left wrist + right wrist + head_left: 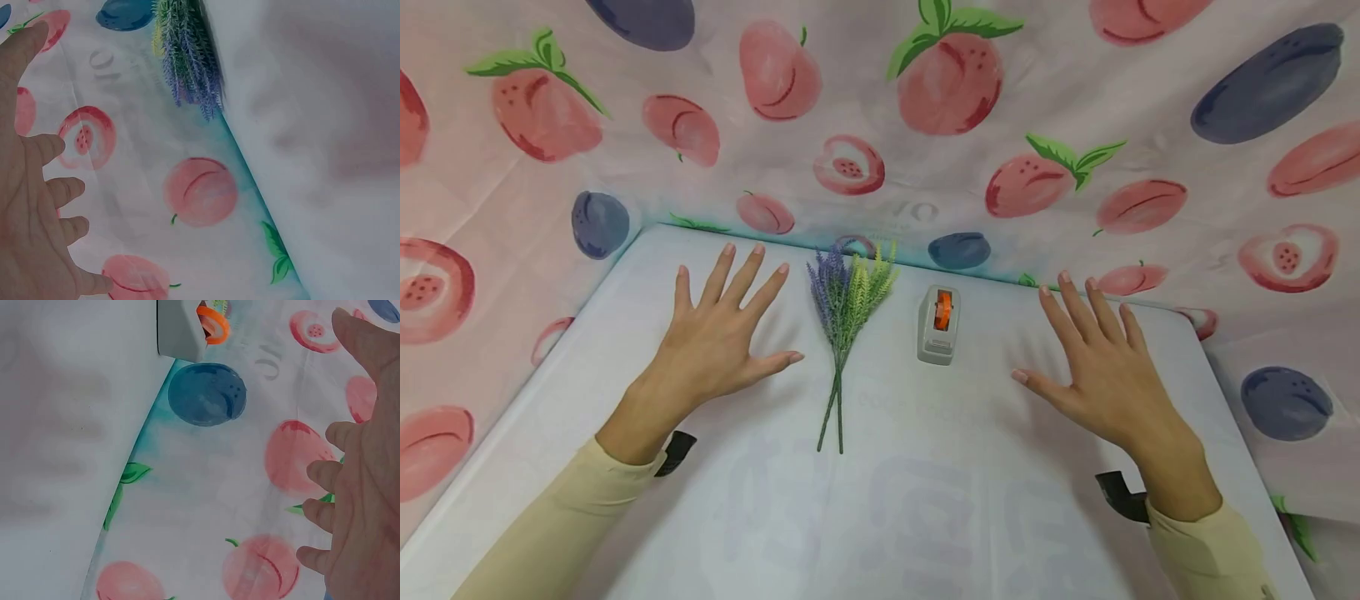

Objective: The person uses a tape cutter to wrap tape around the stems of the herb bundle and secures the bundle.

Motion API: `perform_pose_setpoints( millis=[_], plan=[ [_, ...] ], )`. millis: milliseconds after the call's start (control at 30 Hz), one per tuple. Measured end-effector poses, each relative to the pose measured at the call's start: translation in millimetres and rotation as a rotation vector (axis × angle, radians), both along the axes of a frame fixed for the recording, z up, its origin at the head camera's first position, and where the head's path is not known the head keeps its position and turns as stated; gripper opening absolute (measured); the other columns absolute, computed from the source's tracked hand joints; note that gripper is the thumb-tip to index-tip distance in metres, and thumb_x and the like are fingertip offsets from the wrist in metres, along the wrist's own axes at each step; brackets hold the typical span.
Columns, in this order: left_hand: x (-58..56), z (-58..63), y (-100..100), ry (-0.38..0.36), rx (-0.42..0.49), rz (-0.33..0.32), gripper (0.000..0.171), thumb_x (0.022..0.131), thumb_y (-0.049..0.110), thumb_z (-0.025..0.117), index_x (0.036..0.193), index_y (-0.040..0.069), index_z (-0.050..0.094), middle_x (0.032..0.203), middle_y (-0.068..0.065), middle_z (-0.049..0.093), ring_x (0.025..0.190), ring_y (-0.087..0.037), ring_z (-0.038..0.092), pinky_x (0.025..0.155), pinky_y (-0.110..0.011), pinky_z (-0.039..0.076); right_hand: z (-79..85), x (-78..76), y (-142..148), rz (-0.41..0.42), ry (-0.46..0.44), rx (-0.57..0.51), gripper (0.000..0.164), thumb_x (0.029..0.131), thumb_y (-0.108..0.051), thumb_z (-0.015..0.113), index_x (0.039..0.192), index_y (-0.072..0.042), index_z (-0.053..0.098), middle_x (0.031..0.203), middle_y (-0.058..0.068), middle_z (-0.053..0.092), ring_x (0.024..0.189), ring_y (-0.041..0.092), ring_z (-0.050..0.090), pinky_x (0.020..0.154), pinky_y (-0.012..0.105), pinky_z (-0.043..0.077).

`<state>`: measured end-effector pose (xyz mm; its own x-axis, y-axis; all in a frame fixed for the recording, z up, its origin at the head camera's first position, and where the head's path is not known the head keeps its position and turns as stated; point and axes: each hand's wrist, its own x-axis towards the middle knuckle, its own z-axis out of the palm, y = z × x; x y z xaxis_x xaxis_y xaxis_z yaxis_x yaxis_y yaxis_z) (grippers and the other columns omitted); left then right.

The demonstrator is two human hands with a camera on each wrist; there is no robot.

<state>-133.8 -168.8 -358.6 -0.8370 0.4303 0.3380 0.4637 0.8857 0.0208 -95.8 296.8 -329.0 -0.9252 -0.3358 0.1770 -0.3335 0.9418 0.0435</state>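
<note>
Two artificial lavender stems [842, 325], one with purple tips and one yellow-green, lie crossed on the white table. To their right stands a grey tape dispenser [937, 346] with an orange tape core [943, 310]. My left hand [715, 342] hovers palm down left of the stems, fingers spread, holding nothing. On the right, my right hand [1101, 367] is likewise spread palm down, apart from the dispenser. The left wrist view catches the flower heads [187, 56] at the top; the right wrist view catches part of the dispenser [181, 331].
A fruit-patterned cloth [700, 192] rises behind the table [925, 467] and along both sides. Black wrist mounts [1123, 497] show under both wrists, below light sleeves [561, 517].
</note>
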Motion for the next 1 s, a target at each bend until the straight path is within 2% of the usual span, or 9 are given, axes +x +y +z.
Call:
perform_pose_setpoints(
  millis=[233,467,1000],
  plan=[
    [0.3,1.1,2.6,-0.02,-0.012,0.001,0.103,0.081,0.078,0.061,0.162,0.024,0.028,0.17,-0.009,0.015,0.157,-0.034,0.002,0.107,-0.082,0.012,-2.4,-2.1,-2.1,0.012,0.001,-0.001,0.105,0.086,-0.068,0.064,0.165,-0.022,0.012,0.172,0.004,0.002,0.158,0.03,-0.004,0.123,0.061,-0.003],
    [-1.0,1.6,7.3,-0.008,-0.023,-0.014,0.104,0.08,0.078,0.061,0.162,0.023,0.029,0.17,-0.01,0.015,0.156,-0.038,0.009,0.108,-0.082,0.013,-2.4,-4.8,-4.7,0.018,0.008,-0.004,0.106,0.086,-0.068,0.064,0.165,-0.022,0.012,0.172,0.003,0.002,0.158,0.029,-0.005,0.123,0.06,-0.003],
    [-4.9,2.4,14.1,0.036,-0.03,-0.051,0.104,0.079,0.077,0.063,0.162,0.022,0.03,0.17,-0.01,0.017,0.156,-0.038,0.012,0.106,-0.082,0.017,-6.1,-8.4,-11.2,0.036,0.017,-0.002,0.105,0.086,-0.067,0.065,0.165,-0.022,0.013,0.172,0.005,0.006,0.158,0.03,-0.002,0.123,0.062,0.002]
  ],
)
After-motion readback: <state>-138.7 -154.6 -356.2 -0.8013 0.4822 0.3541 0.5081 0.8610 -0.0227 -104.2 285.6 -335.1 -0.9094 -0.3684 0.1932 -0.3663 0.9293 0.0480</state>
